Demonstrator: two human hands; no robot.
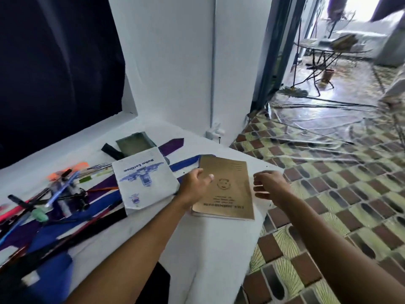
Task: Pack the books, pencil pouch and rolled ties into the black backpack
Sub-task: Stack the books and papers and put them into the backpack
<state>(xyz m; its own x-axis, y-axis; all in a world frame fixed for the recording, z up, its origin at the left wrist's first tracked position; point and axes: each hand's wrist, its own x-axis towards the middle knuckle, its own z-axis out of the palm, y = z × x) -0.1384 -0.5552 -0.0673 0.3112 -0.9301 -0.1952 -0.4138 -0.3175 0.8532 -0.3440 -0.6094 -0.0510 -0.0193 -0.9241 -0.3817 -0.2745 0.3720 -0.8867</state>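
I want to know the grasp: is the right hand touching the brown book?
Apart. The head view shows white table between the right hand and the brown book.

Motion blur smears the pens [59, 189] and ties [43, 227] heaped at the table's left, where the frame cuts them off, while the left hand [195, 185] covers the brown book's [228, 189] near-left edge and its cover print stays too soft to read.
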